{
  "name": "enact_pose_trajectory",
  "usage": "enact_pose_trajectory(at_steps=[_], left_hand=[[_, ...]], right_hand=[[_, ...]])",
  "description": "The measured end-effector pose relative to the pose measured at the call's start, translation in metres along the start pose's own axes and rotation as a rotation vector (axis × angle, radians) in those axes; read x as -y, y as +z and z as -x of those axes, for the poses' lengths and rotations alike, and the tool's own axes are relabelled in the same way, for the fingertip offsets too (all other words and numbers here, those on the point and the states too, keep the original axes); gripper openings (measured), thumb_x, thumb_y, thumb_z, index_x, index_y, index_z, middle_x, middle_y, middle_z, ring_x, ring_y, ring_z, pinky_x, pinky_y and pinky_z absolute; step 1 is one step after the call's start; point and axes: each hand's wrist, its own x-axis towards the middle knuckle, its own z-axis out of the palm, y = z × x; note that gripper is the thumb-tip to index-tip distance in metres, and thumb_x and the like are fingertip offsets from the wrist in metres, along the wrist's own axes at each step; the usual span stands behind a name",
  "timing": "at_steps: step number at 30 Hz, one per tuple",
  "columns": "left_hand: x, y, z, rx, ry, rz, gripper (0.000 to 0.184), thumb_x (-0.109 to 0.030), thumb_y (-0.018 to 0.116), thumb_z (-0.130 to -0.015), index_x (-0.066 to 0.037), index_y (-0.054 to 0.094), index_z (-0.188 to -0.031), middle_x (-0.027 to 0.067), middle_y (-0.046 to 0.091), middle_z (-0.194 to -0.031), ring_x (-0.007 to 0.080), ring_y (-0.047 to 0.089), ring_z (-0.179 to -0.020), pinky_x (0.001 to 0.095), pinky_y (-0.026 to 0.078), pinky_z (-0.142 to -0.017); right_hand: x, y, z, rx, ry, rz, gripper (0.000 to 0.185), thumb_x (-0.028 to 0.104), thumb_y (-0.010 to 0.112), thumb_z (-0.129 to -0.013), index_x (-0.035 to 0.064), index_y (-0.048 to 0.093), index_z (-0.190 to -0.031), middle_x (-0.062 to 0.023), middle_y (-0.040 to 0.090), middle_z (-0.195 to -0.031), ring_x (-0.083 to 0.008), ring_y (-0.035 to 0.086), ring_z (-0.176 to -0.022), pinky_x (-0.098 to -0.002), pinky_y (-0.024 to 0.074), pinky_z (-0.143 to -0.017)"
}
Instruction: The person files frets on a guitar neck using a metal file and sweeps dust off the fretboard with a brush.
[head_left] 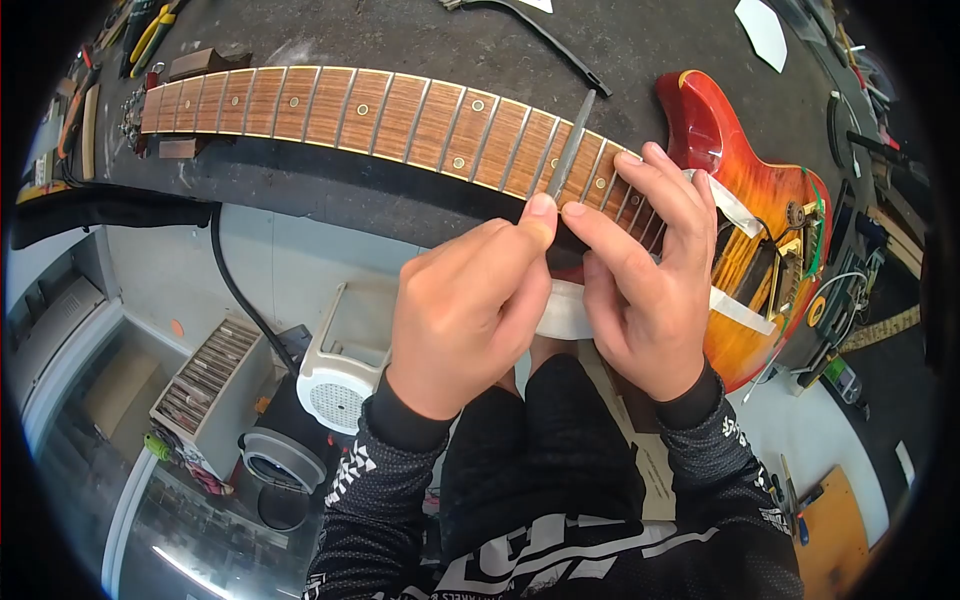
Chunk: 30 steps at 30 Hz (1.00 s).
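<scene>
Shirt (pixel 715 570) and dark sleeves (pixel 380 490) closest, rising from the bottom edge. Bench (pixel 330 30) beyond: dark, scuffed, filling the top of the view. Guitar (pixel 690 120) lies on it face up, red-and-amber body to the right, neck (pixel 330 105) running left; laid sideways, I judge, so both hands reach the board easily. Pale strips (pixel 735 205) cross the body, perhaps to shield it; purpose uncertain. Left hand (pixel 470 290): curled closed, thumb and forefinger pinching one end of the file at the neck's near edge. Right hand (pixel 650 290): partly open, fingers bent and spread, forefinger tip by the near edge close to the left thumb, other tips on the board further right; nothing seen in its grasp. Probably steadying. Brown blocks (pixel 200 63) show on both sides of the neck's far end, likely to prop it and stop it rocking. File (pixel 572 150): slim, grey, lying across the neck toward the body end, roughly in line with the frets (pixel 416 120), tapered tip past the far edge, near a black rod (pixel 550 42). Whether it touches a fret: cannot tell.
</scene>
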Motion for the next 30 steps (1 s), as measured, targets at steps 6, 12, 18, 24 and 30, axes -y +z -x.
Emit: enact_pose_trajectory(at_steps=[6, 12, 18, 24, 30], left_hand=[[-0.008, -0.015, 0.05, 0.023, -0.046, -0.059, 0.05, 0.014, 0.077, -0.086, 0.003, 0.078, -0.135, 0.0104, 0.061, -0.076, 0.0278, 0.064, -0.062, 0.041, 0.051, -0.058], [-0.004, -0.003, 0.0, 0.03, -0.017, -0.011, 0.049, 0.013, 0.078, -0.087, 0.004, 0.077, -0.135, 0.0105, 0.061, -0.077, 0.0269, 0.064, -0.062, 0.0405, 0.051, -0.057], [-0.015, -0.022, 0.038, 0.086, -0.067, -0.077, 0.041, 0.013, 0.078, -0.088, 0.004, 0.078, -0.128, 0.01, 0.062, -0.077, 0.0261, 0.065, -0.063, 0.0377, 0.051, -0.057], [-0.004, -0.006, 0.011, 0.038, -0.022, -0.025, 0.046, 0.013, 0.078, -0.088, 0.004, 0.078, -0.133, 0.0104, 0.064, -0.077, 0.0267, 0.067, -0.064, 0.0388, 0.052, -0.058], [-0.006, -0.016, 0.028, 0.066, -0.021, -0.066, 0.052, 0.012, 0.079, -0.086, 0.002, 0.078, -0.136, 0.0114, 0.065, -0.077, 0.0276, 0.066, -0.062, 0.0399, 0.054, -0.058]], right_hand=[[-0.004, 0.003, 0.002, -0.027, -0.008, -0.005, 0.065, -0.001, 0.079, -0.079, 0.0268, 0.078, -0.138, -0.0123, 0.06, -0.158, -0.0413, 0.054, -0.154, -0.067, 0.0298, -0.131], [-0.003, 0.003, 0.001, -0.034, -0.008, 0.001, 0.066, -0.001, 0.079, -0.079, 0.0269, 0.077, -0.138, -0.012, 0.06, -0.158, -0.0411, 0.054, -0.155, -0.0668, 0.0292, -0.132], [-0.004, 0.004, 0.002, -0.028, -0.007, -0.02, 0.066, -0.002, 0.078, -0.078, 0.0263, 0.078, -0.138, -0.0117, 0.059, -0.158, -0.0408, 0.053, -0.155, -0.0666, 0.0285, -0.132], [-0.004, 0.004, 0.002, -0.024, -0.008, -0.003, 0.067, -0.002, 0.078, -0.078, 0.0261, 0.077, -0.139, -0.0117, 0.059, -0.158, -0.0408, 0.053, -0.155, -0.0669, 0.0284, -0.132], [-0.004, 0.004, 0.002, -0.021, -0.004, -0.023, 0.067, -0.002, 0.078, -0.078, 0.0265, 0.077, -0.139, -0.012, 0.059, -0.158, -0.041, 0.053, -0.155, -0.0676, 0.0281, -0.132]])
